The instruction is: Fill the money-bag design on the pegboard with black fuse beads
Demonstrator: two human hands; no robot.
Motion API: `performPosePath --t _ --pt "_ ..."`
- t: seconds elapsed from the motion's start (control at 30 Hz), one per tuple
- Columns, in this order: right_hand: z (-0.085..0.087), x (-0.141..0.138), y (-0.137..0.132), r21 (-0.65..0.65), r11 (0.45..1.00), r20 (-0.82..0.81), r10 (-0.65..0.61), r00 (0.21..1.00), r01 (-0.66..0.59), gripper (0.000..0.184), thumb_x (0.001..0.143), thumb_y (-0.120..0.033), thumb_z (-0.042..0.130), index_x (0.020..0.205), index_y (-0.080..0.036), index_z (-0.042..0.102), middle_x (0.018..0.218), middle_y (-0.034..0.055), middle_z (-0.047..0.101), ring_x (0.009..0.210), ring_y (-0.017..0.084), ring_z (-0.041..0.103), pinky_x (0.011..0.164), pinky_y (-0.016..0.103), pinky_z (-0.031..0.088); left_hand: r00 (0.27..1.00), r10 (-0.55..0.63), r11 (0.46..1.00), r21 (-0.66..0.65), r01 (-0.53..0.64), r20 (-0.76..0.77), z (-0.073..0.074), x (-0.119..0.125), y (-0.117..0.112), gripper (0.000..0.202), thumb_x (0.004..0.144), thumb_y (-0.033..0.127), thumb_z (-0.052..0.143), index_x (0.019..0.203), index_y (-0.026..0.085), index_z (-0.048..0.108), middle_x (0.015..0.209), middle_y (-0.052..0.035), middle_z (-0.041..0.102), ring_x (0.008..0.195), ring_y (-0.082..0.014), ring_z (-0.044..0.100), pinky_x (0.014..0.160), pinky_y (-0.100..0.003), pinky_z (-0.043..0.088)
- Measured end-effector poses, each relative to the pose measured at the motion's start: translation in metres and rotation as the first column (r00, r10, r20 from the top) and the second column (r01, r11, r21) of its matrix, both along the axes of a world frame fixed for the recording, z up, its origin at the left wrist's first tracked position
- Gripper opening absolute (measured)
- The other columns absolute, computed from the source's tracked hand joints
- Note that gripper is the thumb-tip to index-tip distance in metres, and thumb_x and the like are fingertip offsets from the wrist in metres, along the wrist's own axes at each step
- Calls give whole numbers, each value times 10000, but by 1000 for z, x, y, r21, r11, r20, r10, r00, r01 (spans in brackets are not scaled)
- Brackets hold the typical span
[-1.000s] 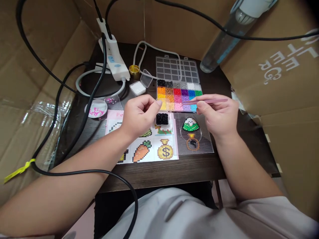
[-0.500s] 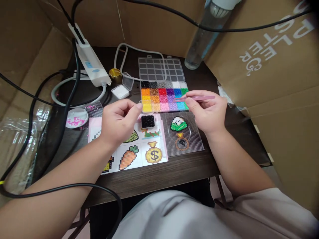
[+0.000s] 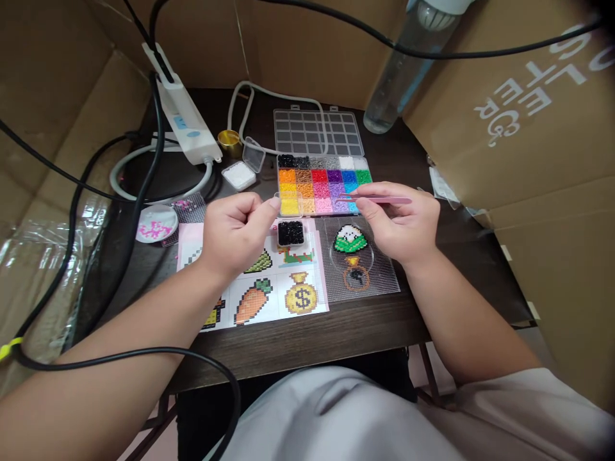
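Note:
My left hand (image 3: 237, 234) is closed, thumb and finger pinching the raised clear lid of a small bead box (image 3: 291, 233) filled with black beads. This box sits over the printed pattern sheet (image 3: 276, 306); whether it touches the paper I cannot tell. Between the fingers of my right hand (image 3: 403, 221) are pink tweezers (image 3: 391, 200), pointing left over the bead organizer (image 3: 319, 186), tips slightly apart. Below lies a clear pegboard (image 3: 384, 282) bearing a finished-looking green and white rice ball (image 3: 350, 239) and a brown bead outline (image 3: 356, 278) with black beads inside.
Left of the organizer stand an open box of white beads (image 3: 239, 175), a gold cup (image 3: 229, 143) and a tub of pink and white beads (image 3: 156, 224). A white power strip (image 3: 185, 121), black cables (image 3: 148, 147) and a clear bottle (image 3: 408, 70) surround the workspace.
The whole view has shifted slightly, moving the scene rightward. The tweezer tips have spread a little and come slightly closer to the black-bead box. My left hand keeps its pinch.

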State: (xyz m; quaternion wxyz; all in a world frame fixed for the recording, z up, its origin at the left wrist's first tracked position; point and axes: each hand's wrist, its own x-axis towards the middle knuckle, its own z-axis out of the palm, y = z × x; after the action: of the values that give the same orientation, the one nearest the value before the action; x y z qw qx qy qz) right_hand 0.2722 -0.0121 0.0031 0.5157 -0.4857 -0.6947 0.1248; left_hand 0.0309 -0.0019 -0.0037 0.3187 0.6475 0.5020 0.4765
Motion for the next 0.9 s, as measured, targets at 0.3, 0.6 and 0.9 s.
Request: performPosePath --t 0.3,0.6,0.9 --pt "0 -6 -6 -52 998 -21 42 999 -43 63 826 -265 704 846 -236 756 884 30 781 802 198 731 768 368 613 997 14 1000 -7 -15 -70 4 2 -4 501 816 282 574 423 177 283 430 31 226 424 -79 230 429 -292 188" --pt "0 -21 -8 -314 936 -260 79 962 -162 155 814 -335 726 886 -203 765 628 -5 710 468 115 596 455 255 502 1000 -19 999 37 19 -2 1 1 -1 501 794 255 583 421 176 258 432 48 197 425 -65 206 416 -262 162" --pt "-1 -28 -10 -407 868 -258 188 948 -283 131 805 -298 735 858 -184 770 854 59 791 743 182 737 657 306 609 1000 -26 999 36 26 9 0 1 -1 510 799 268 580 447 179 221 448 54 178 440 -58 196 414 -244 166"
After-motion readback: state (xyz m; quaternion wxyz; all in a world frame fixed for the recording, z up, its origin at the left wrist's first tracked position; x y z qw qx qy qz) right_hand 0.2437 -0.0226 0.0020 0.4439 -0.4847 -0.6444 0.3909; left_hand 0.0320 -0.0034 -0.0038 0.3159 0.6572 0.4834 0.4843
